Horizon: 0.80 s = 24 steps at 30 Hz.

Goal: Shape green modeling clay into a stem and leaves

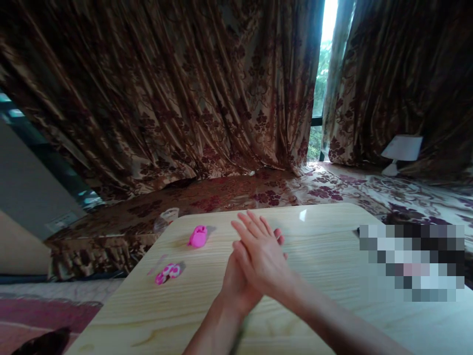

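My right hand (264, 261) lies across my left hand (236, 281), palm against palm, above the middle of the wooden table (318, 305). The right fingers are stretched out towards the upper left. Most of the left hand is covered by the right; its fingertips poke out past the right hand's far side. No object shows between the palms. To the left of the hands, a small bright pink object (199, 237) with a loop at its top rests on the table. Nearer to me is a small pink-and-white patterned piece with rounded lobes (168, 272).
Behind the table is a ledge with flowered cloth (229, 195), backed by long patterned curtains (177, 98). A white lamp (402, 149) stands on it at the right. A clear plastic item (168, 217) sits by the table's left corner. A pixelated patch hides the table's right side.
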### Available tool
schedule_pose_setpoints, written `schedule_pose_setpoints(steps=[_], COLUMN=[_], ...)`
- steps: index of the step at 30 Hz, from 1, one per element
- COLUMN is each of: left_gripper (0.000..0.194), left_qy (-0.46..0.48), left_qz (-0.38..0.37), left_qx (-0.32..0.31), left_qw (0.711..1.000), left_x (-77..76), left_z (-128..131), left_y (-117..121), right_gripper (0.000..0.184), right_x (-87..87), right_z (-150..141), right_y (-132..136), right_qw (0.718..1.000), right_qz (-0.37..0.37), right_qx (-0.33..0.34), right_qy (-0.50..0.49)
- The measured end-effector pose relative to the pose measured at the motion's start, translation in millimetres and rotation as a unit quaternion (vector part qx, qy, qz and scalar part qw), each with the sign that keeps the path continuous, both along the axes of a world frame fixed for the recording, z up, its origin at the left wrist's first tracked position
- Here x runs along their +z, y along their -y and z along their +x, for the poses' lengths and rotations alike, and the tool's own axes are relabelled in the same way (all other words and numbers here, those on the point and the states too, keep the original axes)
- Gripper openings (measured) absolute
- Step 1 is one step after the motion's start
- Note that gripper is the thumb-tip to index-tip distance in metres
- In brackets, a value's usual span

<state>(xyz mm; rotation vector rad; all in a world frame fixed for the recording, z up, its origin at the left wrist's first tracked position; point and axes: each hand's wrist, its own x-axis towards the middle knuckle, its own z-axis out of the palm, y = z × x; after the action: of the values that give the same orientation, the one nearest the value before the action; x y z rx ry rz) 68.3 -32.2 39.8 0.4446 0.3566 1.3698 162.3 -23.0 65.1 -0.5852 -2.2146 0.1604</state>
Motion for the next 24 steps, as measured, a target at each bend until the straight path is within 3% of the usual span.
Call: schedule_pose_setpoints(steps=[3,7,10,12,13,16,18,20,23,24], left_gripper=[0.046,0.044,0.051,0.051,0.049,0.047,0.052,0.052,0.046,0.044], left_qy=[-0.026,-0.223,-0.331,-0.296,-0.244,-0.053,-0.004,-0.001,-0.007,-0.007], left_qz=[0.015,0.075,0.074,0.064,0.058,0.047,0.040,0.025,0.017,0.018], left_qx=[0.046,0.134,0.135,0.109,0.092,0.051,0.040,0.018,0.002,0.000], left_qw=[0.998,0.963,0.931,0.947,0.964,0.996,0.998,1.000,1.000,1.000], left_x=[4.7,13.5,12.3,10.9,10.8,12.7,13.1,12.4,13.9,16.2], left_z=[-11,-14,-3,-3,-6,-20,-21,-16,-9,-11], left_y=[5,-1,-3,-1,0,-5,-12,-15,-10,-7], right_gripper=[0.041,0.050,0.050,0.048,0.047,0.048,0.048,0.048,0.047,0.046], right_x=[-8.8,-13.5,-3.6,-1.0,-2.4,-10.8,-12.2,-8.1,-2.6,-3.3], right_z=[6,5,-1,1,3,7,3,-2,-1,3], right_y=[-3,15,7,-2,-3,7,15,10,-15,-21], right_qw=[0.999,0.991,0.998,0.998,0.998,0.992,0.982,0.990,1.000,0.999], right_qz=[-0.025,0.028,-0.005,-0.028,-0.022,0.041,0.073,0.045,-0.020,-0.023], right_qx=[0.010,0.100,0.020,-0.035,-0.028,0.082,0.140,0.110,-0.016,-0.029], right_qy=[0.047,0.088,0.055,0.038,0.047,0.091,0.100,0.078,-0.006,-0.010])
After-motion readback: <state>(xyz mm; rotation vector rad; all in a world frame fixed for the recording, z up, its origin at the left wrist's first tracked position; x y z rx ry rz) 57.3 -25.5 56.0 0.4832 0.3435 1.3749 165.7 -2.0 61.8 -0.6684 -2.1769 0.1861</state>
